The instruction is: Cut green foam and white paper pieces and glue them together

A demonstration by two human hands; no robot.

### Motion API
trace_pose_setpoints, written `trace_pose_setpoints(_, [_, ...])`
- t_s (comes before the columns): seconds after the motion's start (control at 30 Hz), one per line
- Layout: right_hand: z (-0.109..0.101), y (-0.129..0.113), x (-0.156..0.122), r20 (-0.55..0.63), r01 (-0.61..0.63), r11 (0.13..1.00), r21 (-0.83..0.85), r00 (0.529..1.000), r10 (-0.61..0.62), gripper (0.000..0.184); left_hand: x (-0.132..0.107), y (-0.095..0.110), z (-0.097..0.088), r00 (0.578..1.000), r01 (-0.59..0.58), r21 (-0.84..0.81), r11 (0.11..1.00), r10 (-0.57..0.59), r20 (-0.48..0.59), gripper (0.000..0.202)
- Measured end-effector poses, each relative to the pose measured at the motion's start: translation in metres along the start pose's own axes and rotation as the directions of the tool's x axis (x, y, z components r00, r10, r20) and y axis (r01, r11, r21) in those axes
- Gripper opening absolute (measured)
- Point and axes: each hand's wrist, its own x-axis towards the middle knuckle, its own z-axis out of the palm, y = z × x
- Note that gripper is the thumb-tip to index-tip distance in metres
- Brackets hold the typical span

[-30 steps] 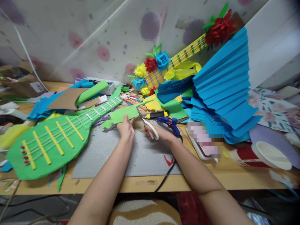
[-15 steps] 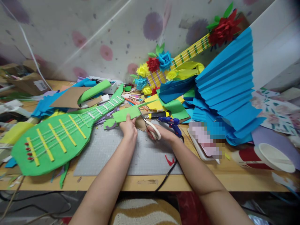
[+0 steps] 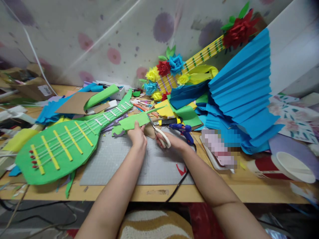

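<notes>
My left hand (image 3: 138,134) pinches a piece of green paper (image 3: 134,121) from below, thumb on top, above the cutting mat. Closed around the white handles of a pair of scissors (image 3: 163,137) is my right hand (image 3: 171,141). The scissor blades meet the right end of the green paper, where a thin green strip sticks out to the upper right. A green paper lute-like instrument (image 3: 59,146) with yellow bars and white strings lies to the left. Beneath my hands is the grey cutting mat (image 3: 109,166).
A blue glue gun (image 3: 183,129) and a yellow-black utility knife (image 3: 169,121) lie just right of the scissors. Pleated blue paper (image 3: 245,89) rises at the right, near a red-and-white paper tub (image 3: 266,166). Behind stands a yellow paper instrument (image 3: 199,58) with paper flowers.
The hands, scissors and green paper hold nearly the same place. The whole view has shifted slightly, with the green instrument appearing a little further right.
</notes>
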Motion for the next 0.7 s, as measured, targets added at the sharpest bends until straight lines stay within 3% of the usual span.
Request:
trace_pose_setpoints(0.33, [0.0001, 0.0030, 0.0027, -0.004, -0.050, 0.989, 0.140, 0.999, 0.051, 0.056, -0.0018, 0.0001, -0.0004, 1.000, 0.015, -0.001, 1.000, -0.015, -0.003, 0.021])
trace_pose_setpoints(0.7, [-0.0004, 0.0012, 0.0041, -0.040, -0.084, 0.992, 0.094, 0.995, 0.088, 0.041, 0.0017, -0.0017, -0.0033, 1.000, -0.006, -0.042, 0.999, 0.007, 0.024, 0.025])
